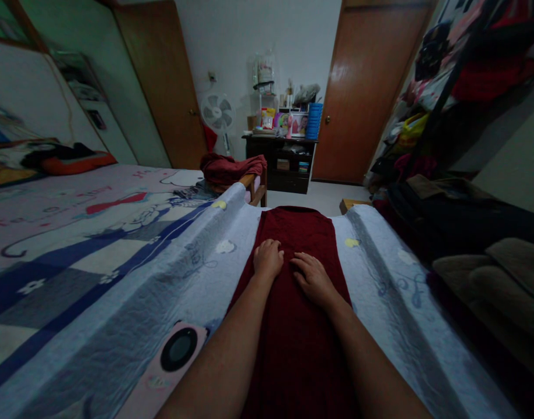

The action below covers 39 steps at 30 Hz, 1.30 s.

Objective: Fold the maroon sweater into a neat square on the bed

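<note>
A dark red garment lies stretched out lengthwise in front of me on a pale blue patterned sheet. My left hand rests on its upper left part, fingers extended and palm down. On the right side of the cloth, slightly lower, my right hand lies flat with its fingers spread. Neither hand grips anything, and a strip of red fabric shows between them. My forearms cover parts of the lower garment. Beside my left forearm lies a pink phone with a round black camera ring.
A reddish folded cloth sits at a wooden frame ahead on the left. Dark and brown clothes are piled on the right. A white fan and a dark cabinet stand by the far wall, near a wooden door.
</note>
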Tool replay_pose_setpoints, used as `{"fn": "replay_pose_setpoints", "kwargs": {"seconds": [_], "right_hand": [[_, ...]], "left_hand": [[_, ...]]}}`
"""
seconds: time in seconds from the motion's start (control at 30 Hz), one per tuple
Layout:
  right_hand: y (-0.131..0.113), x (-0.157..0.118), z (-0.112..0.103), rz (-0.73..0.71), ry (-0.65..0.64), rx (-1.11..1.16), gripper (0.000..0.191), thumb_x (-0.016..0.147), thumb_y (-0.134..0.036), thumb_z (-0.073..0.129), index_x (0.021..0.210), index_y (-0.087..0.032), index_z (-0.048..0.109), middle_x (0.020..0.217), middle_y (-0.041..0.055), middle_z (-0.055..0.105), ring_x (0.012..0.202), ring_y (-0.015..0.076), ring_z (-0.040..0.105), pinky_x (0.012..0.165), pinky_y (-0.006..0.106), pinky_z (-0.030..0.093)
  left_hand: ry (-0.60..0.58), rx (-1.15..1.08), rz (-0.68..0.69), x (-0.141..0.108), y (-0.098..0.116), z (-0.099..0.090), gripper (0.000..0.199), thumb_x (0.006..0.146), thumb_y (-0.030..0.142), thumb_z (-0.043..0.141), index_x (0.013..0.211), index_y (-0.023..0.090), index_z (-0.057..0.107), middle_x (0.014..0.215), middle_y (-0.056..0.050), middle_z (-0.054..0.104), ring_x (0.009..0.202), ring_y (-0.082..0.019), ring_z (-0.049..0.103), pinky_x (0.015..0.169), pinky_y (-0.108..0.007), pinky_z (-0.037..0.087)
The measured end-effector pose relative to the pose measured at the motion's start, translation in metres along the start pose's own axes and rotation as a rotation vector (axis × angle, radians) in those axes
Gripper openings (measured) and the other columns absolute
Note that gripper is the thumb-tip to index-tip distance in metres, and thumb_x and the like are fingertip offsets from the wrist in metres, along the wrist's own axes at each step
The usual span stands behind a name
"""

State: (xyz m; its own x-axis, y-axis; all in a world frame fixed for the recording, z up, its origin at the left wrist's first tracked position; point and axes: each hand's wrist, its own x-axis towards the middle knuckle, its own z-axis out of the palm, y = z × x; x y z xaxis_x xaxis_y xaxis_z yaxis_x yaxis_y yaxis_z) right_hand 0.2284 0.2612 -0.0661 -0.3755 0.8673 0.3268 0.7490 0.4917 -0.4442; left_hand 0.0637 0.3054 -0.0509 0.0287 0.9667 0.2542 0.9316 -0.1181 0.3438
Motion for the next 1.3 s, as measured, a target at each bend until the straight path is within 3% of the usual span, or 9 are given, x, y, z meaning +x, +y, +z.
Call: {"fn": "replay_pose_setpoints", "kwargs": {"seconds": [0.17,0.37,0.43,0.5,0.63,0.77,1.03,1.3], "right_hand": [[0.0,0.0,0.0,0.005,-0.009,-0.001,0.038,0.087,-0.02,0.05,0.124,-0.021,0.059,0.139,0.0083,0.051,0.131,0.0235,0.041,0.112,0.048,0.028],[0.0,0.0,-0.001,0.001,-0.001,0.005,0.039,0.086,-0.019,0.051,0.124,-0.022,0.059,0.139,0.0081,0.051,0.131,0.0228,0.041,0.112,0.048,0.028],[0.0,0.0,-0.001,0.0,0.001,0.01,0.039,0.086,-0.019,0.051,0.123,-0.022,0.059,0.138,0.0082,0.052,0.131,0.0227,0.041,0.112,0.048,0.029],[0.0,0.0,-0.001,-0.004,0.005,0.014,0.039,0.086,-0.019,0.051,0.123,-0.022,0.06,0.138,0.0082,0.052,0.131,0.0227,0.042,0.112,0.047,0.029],[0.002,0.0,0.0,-0.016,0.019,0.02,0.039,0.085,-0.019,0.051,0.123,-0.022,0.06,0.137,0.0083,0.052,0.13,0.0226,0.043,0.111,0.047,0.03],[0.003,0.0,0.002,-0.021,0.019,0.028,0.042,0.084,-0.018,0.051,0.125,-0.022,0.058,0.137,0.0082,0.052,0.13,0.0226,0.043,0.112,0.047,0.029],[-0.001,0.0,-0.001,0.01,0.002,0.025,0.041,0.084,-0.016,0.051,0.124,-0.02,0.059,0.137,0.0101,0.052,0.13,0.0231,0.042,0.112,0.048,0.028],[-0.003,0.0,-0.003,0.018,-0.006,0.029,0.039,0.085,-0.018,0.051,0.123,-0.021,0.059,0.138,0.0099,0.052,0.132,0.0228,0.041,0.112,0.048,0.027]], "left_hand": [[-0.013,-0.022,0.028,0.002,-0.003,0.004,0.027,0.089,0.015,0.048,0.112,0.02,0.06,0.12,-0.007,0.063,0.119,-0.02,0.051,0.103,-0.035,0.036],[0.016,0.05,-0.065,-0.001,-0.002,0.007,0.039,0.09,0.024,0.049,0.128,0.019,0.053,0.142,-0.011,0.048,0.135,-0.027,0.036,0.111,-0.048,0.028],[0.04,0.039,-0.025,-0.001,-0.001,0.006,0.04,0.088,0.021,0.049,0.128,0.02,0.053,0.143,-0.009,0.049,0.136,-0.028,0.035,0.112,-0.051,0.026],[0.038,-0.014,0.081,0.001,-0.001,0.005,0.039,0.088,0.015,0.047,0.125,0.02,0.056,0.14,-0.007,0.052,0.135,-0.024,0.038,0.113,-0.047,0.026],[-0.104,-0.14,0.263,0.006,0.0,0.007,0.035,0.09,0.011,0.04,0.113,0.021,0.064,0.124,-0.004,0.065,0.119,-0.016,0.055,0.107,-0.032,0.036],[-0.17,-0.106,0.277,0.004,0.0,0.012,0.034,0.093,0.018,0.039,0.119,0.023,0.06,0.132,-0.002,0.06,0.128,-0.018,0.047,0.111,-0.037,0.032],[-0.177,0.04,0.272,0.001,0.002,0.021,0.045,0.094,0.023,0.034,0.138,0.021,0.045,0.148,-0.004,0.043,0.14,-0.021,0.031,0.115,-0.042,0.025],[-0.215,0.05,0.346,0.03,-0.017,0.016,0.045,0.096,0.029,0.034,0.138,0.018,0.043,0.15,-0.009,0.04,0.14,-0.018,0.031,0.114,-0.037,0.025]]}}
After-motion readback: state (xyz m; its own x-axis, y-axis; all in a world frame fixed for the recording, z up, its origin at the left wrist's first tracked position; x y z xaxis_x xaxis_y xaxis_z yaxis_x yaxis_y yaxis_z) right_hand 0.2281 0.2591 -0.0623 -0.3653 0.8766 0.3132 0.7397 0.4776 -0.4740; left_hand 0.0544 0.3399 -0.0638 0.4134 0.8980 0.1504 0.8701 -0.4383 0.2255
